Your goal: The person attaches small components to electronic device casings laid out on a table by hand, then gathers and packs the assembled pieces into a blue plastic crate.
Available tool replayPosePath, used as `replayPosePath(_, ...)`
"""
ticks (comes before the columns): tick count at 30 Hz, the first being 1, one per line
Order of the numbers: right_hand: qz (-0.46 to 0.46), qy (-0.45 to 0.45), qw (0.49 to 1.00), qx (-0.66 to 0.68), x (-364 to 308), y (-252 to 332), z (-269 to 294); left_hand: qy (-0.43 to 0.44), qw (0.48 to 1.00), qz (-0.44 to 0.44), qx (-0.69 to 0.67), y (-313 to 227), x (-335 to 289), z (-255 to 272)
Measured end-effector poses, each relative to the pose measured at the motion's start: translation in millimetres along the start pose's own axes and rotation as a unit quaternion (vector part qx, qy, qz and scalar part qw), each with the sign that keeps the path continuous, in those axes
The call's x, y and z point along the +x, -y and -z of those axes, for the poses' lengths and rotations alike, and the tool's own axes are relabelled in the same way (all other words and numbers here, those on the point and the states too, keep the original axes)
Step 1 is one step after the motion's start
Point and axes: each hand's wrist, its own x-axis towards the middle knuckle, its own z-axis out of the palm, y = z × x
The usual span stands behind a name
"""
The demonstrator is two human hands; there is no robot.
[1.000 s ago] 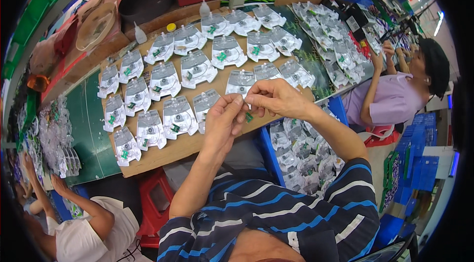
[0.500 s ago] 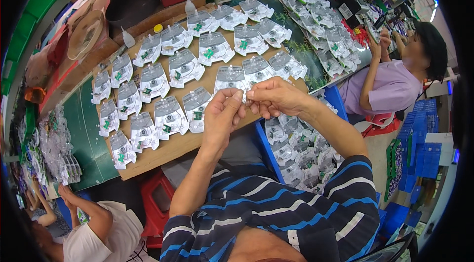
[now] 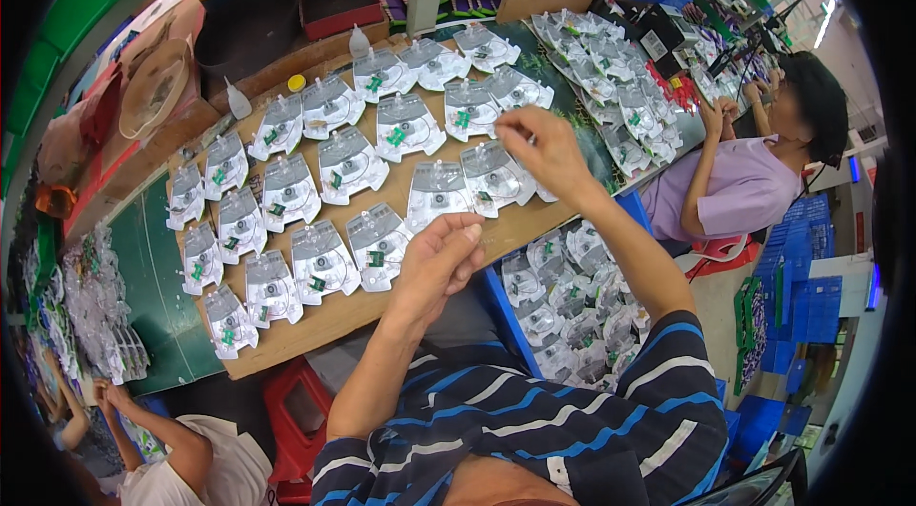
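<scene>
My left hand (image 3: 441, 260) is held over the near edge of a brown board (image 3: 286, 323), thumb and fingers pressed together. Whatever sits in that pinch is too small to make out. Farther up and to the right, my right hand (image 3: 549, 155) hovers above a grey and white plastic housing (image 3: 491, 184), its fingers curled in toward the thumb; no object shows clearly in them. Another housing (image 3: 439, 189) lies just beyond my left hand. Several like it stand in rows on the board, most with a small green circuit board (image 3: 396, 135) and thin wires.
A blue bin (image 3: 506, 313) of more housings is at my right side. Housings pile up (image 3: 625, 91) at the far right near a person in lilac (image 3: 730, 182). White squeeze bottles (image 3: 238, 101) and a yellow cap (image 3: 297, 83) edge the board. Someone in white (image 3: 215, 468) sits left.
My hands have come apart. The right has moved away and to the right over the housings, while the left has dropped slightly nearer to me. The whole view has shifted a little.
</scene>
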Motion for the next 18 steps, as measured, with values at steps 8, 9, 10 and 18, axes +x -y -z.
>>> replayPosePath(8,-0.016,0.039,0.984,-0.172,43.0,-47.3,-39.2,0.0,0.999,0.031,-0.014,5.8,-9.4,19.3)
replayPosePath(9,0.0,0.046,0.981,-0.191,43.6,-50.8,-41.7,-0.003,0.999,0.032,-0.018,6.0,-10.5,21.0)
replayPosePath(10,0.001,0.049,0.98,-0.191,44.5,-48.3,-42.8,-0.008,0.999,0.032,-0.022,6.1,-11.8,22.9)
replayPosePath(18,-0.017,0.044,0.974,-0.222,39.5,-28.0,-30.7,0.0,0.999,0.018,-0.028,8.4,-21.6,17.6)
